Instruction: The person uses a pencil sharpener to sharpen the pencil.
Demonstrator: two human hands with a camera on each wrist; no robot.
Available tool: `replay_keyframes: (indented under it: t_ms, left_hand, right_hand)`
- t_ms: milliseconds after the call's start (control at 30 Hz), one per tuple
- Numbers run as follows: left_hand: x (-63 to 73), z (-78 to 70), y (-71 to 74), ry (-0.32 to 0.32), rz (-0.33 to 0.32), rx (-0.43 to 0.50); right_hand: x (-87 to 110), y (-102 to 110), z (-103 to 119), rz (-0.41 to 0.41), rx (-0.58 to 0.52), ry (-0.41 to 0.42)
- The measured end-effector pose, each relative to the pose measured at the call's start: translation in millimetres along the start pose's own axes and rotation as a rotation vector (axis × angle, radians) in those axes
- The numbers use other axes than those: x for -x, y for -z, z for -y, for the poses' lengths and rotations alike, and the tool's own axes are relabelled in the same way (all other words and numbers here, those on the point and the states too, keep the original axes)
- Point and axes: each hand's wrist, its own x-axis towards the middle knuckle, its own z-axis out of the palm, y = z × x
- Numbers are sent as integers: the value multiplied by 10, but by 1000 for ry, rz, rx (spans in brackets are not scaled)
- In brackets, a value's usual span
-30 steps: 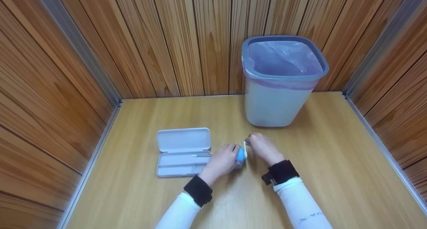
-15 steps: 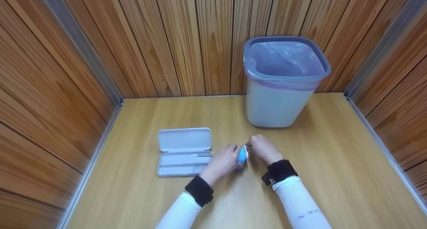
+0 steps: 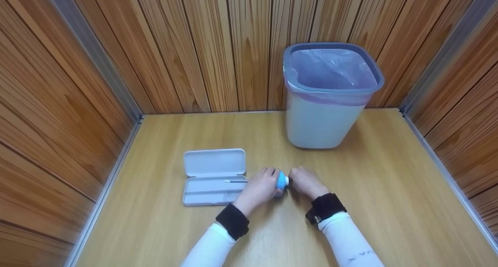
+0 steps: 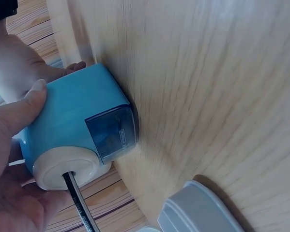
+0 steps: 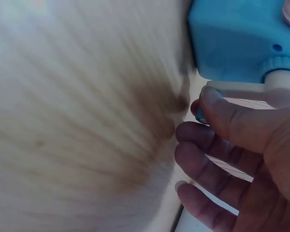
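Observation:
My left hand (image 3: 261,187) grips a light-blue rotary pencil sharpener (image 4: 79,108), with fingers and thumb round its body. A dark shavings drawer (image 4: 113,134) shows low on its side. A dark, silver-striped pencil (image 4: 80,203) sticks in its cream front hole; in the head view its other end reaches over the grey pencil case (image 3: 214,162). At the back of the sharpener, my right hand (image 3: 307,182) pinches the small knob of the white crank arm (image 5: 236,89) between thumb and index finger. Its other fingers are loosely curled. The pencil's tip is hidden inside the sharpener.
The pencil case lies with its lid up, left of the sharpener. A lined waste bin (image 3: 325,119) with a grey rim stands at the back right. Wood-plank walls (image 3: 249,49) enclose the wooden table (image 3: 218,236) at the back and both sides.
My right hand has moved down and toward me, turning the crank from raised to low. My left hand keeps holding the sharpener in place.

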Motion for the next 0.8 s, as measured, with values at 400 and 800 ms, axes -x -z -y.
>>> replay_keyframes:
  t_ms: [400, 800]
  left_hand:
    - [13, 4, 27, 50, 57, 29]
    - [8, -27, 44, 72, 76, 33]
  right_hand:
    - [164, -51, 128, -37, 31, 37]
    - [300, -83, 158, -52, -28, 43]
